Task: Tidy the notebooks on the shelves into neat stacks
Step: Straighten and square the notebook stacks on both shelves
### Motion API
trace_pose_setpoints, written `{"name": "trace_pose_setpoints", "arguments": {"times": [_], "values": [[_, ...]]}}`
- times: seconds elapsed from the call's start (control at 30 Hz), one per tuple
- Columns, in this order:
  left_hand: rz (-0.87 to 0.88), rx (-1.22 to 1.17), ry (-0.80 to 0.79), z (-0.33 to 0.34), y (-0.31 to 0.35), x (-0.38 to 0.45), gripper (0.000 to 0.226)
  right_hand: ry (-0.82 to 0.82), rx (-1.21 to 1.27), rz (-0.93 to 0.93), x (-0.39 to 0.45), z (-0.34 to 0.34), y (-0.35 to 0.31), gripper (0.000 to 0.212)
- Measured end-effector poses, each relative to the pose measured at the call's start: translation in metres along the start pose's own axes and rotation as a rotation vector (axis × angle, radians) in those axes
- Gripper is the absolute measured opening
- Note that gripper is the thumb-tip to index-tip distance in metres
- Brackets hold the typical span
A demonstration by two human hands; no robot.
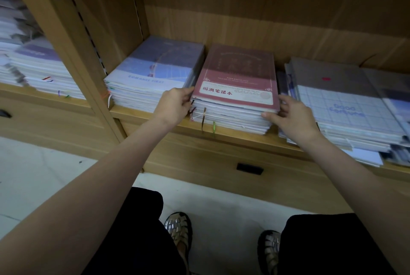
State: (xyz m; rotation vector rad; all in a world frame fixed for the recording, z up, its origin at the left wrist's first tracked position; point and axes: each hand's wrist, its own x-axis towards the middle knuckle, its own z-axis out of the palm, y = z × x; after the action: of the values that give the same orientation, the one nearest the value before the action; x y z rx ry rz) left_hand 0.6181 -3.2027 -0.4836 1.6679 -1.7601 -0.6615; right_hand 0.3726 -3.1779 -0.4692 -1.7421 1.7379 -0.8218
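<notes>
A stack of notebooks topped by a dark red cover (238, 75) sits in the middle of the wooden shelf (239, 139), with ribbon bookmarks hanging over its front. My left hand (175, 106) grips the stack's front left corner. My right hand (292, 115) holds its front right corner, thumb against the side of the pages. To the left lies a neat stack with a pale blue cover (153, 70). On the right, a stack with a grey and grid-patterned cover (346, 101) is uneven, its lower notebooks sticking out over the shelf edge.
Beyond an upright wooden divider (73, 37), the left bay holds more white and purple notebook stacks (37, 68). Below the shelf are drawer fronts with dark handles (249, 168). My knees and sandalled feet are over the pale floor (44, 175).
</notes>
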Motion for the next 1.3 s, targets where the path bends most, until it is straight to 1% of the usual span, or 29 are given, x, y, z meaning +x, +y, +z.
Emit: {"name": "trace_pose_setpoints", "arguments": {"times": [0.07,0.17,0.3,0.4,0.47,0.53,0.6,0.67,0.73,0.87,0.97,1.03,1.07,1.13,1.2,1.27,1.3], "values": [[-0.006,-0.017,-0.03,-0.001,0.003,-0.001,0.044,-0.004,-0.033,-0.011,0.0,0.0,0.001,0.057],[-0.032,-0.069,-0.039,-0.003,0.006,-0.003,0.037,-0.01,-0.07,-0.045,0.001,-0.001,0.003,0.051],[-0.063,-0.146,-0.036,-0.005,0.005,-0.001,0.035,-0.014,-0.08,-0.064,0.002,0.0,0.005,0.045],[-0.054,-0.076,-0.033,-0.004,0.006,-0.001,0.036,-0.012,-0.086,-0.06,0.002,0.001,0.005,0.047],[-0.03,-0.023,-0.03,-0.004,0.007,-0.001,0.037,0.021,-0.095,-0.051,0.0,0.002,0.003,0.056],[0.002,0.001,-0.034,-0.003,0.006,-0.002,0.042,0.053,-0.115,-0.076,-0.001,0.002,0.001,0.063],[0.023,0.067,-0.023,-0.001,0.005,-0.003,0.048,0.041,-0.194,-0.111,-0.002,0.003,0.001,0.059],[0.04,0.158,0.012,0.0,0.004,-0.004,0.048,0.042,-0.259,-0.109,-0.002,0.003,0.002,0.053],[0.045,0.204,0.039,0.001,0.004,-0.004,0.048,0.052,-0.24,-0.102,-0.002,0.004,0.003,0.051],[0.009,0.132,0.048,0.003,0.002,-0.004,0.048,0.055,-0.224,-0.11,-0.004,0.005,0.001,0.052],[0.091,0.178,0.042,0.004,0.001,-0.007,0.051,0.074,-0.217,-0.118,-0.007,0.005,-0.001,0.05],[0.149,0.181,0.045,0.006,0.001,-0.01,0.047,0.111,-0.219,-0.112,-0.006,0.003,-0.001,0.046],[0.151,0.162,0.054,0.006,0.001,-0.011,0.044,0.129,-0.214,-0.105,-0.006,0.003,-0.001,0.044],[0.124,0.118,0.075,0.006,0.002,-0.011,0.04,0.153,-0.183,-0.087,-0.004,0.004,-0.001,0.041],[0.103,0.083,0.055,0.004,0.002,-0.01,0.041,0.159,-0.171,-0.068,-0.002,0.006,-0.001,0.04],[0.076,0.015,0.016,-0.001,0.001,-0.01,0.044,0.137,-0.181,-0.053,-0.003,0.006,-0.004,0.045],[0.049,-0.021,-0.001,-0.003,-0.002,-0.01,0.046,0.106,-0.187,-0.041,-0.004,0.005,-0.005,0.051]]}}
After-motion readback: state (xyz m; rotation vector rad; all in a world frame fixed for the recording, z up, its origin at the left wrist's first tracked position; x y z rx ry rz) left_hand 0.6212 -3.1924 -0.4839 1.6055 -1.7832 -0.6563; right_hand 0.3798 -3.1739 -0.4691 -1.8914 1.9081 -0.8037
